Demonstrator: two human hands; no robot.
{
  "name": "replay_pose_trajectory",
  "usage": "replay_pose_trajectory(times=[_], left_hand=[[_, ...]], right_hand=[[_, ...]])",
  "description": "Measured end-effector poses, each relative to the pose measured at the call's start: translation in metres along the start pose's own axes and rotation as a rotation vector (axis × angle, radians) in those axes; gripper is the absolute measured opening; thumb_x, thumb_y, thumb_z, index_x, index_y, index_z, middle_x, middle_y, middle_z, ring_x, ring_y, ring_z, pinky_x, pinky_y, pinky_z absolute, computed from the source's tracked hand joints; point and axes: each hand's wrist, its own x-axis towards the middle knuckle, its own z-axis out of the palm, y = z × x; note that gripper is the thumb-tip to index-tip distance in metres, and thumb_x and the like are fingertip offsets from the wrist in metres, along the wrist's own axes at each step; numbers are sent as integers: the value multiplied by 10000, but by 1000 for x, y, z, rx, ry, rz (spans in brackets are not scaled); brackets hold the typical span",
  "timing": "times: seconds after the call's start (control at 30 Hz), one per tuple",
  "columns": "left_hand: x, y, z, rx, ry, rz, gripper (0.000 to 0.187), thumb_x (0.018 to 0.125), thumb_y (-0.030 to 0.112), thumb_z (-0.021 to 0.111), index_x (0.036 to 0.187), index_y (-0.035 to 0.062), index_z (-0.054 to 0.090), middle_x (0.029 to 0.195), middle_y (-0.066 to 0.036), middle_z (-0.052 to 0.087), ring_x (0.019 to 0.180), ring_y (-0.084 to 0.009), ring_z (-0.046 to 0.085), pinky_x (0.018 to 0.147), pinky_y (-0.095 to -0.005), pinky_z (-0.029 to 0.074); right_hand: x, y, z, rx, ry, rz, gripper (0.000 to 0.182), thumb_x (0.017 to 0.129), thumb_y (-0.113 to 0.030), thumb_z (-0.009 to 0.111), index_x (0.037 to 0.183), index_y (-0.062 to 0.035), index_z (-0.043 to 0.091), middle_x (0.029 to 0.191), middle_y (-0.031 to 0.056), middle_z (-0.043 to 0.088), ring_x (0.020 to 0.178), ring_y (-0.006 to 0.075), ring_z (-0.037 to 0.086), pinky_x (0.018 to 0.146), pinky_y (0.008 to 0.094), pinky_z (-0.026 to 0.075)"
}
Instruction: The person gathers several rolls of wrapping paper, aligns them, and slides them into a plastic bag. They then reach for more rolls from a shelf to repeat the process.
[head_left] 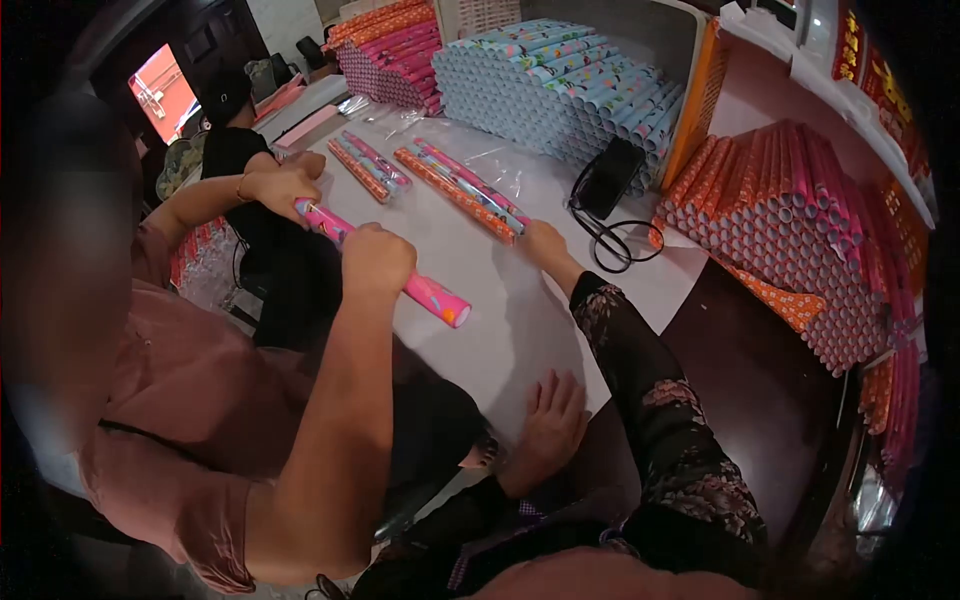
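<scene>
My right hand (545,246), in a dark lace sleeve, reaches over the table and closes on the near end of a bundle of orange, blue and pink rolls (465,190) in clear wrap. My left hand (552,418) lies flat on the white table sheet (515,330) near its front edge, fingers apart and holding nothing. A second wrapped bundle (368,168) lies farther left. Beside me, a co-worker in a pink shirt (190,370) grips a pink patterned roll (435,298) with both hands.
Blue rolls (560,85) are stacked at the back, pink and orange ones (780,200) at the right. A black device (612,178) with a looped cable (610,245) lies right of my right hand. Another person in black (235,150) sits at the far left.
</scene>
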Motion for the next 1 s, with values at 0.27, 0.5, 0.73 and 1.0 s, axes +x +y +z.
replay_pose_trajectory(times=[0.27,0.5,0.73,1.0], left_hand=[[-6,31,43,-87,11,-45,441,931,238,565,1270,-34,490,1382,-260,419,1286,-438,394,1061,-542,302],[5,40,65,-50,49,-12,441,928,223,563,1254,-64,488,1348,-269,447,1262,-434,426,1038,-522,340],[8,2,137,429,710,461,519,782,197,625,1203,-91,533,1297,-258,499,1256,-438,446,1047,-572,319],[-14,21,87,46,165,113,468,1056,210,352,1487,51,262,1539,-192,251,1355,-295,356,1038,-365,367]], right_hand=[[39,9,40,-82,-7,-77,301,828,-277,604,941,-11,690,903,219,685,848,385,664,727,487,526],[49,-2,61,-97,24,-257,224,881,-199,540,911,-39,695,930,182,692,867,363,671,729,468,523],[38,-1,56,-8,-65,-299,146,832,-143,578,847,-50,689,896,143,679,828,333,667,674,423,529],[22,26,65,-272,203,-530,408,691,-188,694,1023,40,626,1034,183,546,1041,328,516,850,429,414]])
